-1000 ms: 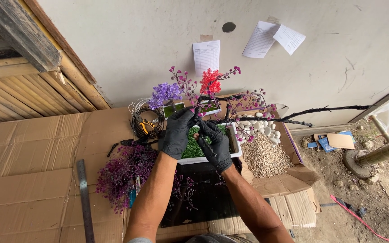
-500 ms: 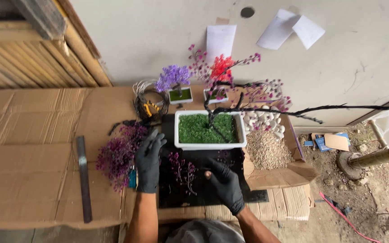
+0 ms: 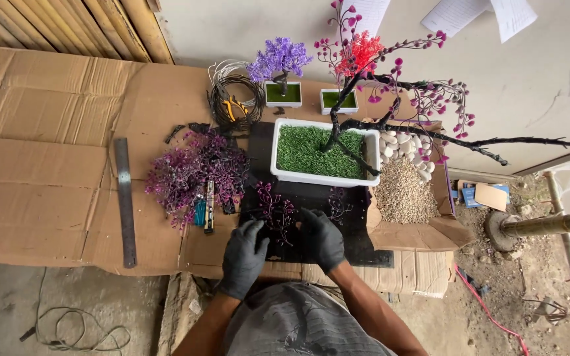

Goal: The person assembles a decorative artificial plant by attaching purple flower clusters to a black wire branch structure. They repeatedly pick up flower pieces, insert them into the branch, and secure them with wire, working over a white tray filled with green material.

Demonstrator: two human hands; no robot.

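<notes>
A small purple sprig (image 3: 275, 212) lies on the black mat (image 3: 338, 244) at the lower centre of the frame, between the 2 gloved hands. The left hand (image 3: 244, 256) rests with fingers spread and loose on the mat's near left edge, gripping nothing; the right hand (image 3: 323, 238) lies palm down just right of the sprig, fingers bent, and I cannot tell whether it pinches a stem. Picking a sprig cleanly probably calls for taking it by the stem, not the tips, so the beads stay on. A 2nd, darker sprig (image 3: 338, 201) lies further right on the mat. Above stands 1 white planter (image 3: 324, 177) of green turf with 1 dark branching tree (image 3: 430, 135). Behind it are 2 small potted trees, 1 purple (image 3: 278, 59) and 1 red (image 3: 359, 56). Left lie 1 heap of purple foliage (image 3: 189, 175), 1 steel ruler (image 3: 125, 191) and 1 wire coil (image 3: 234, 99).
</notes>
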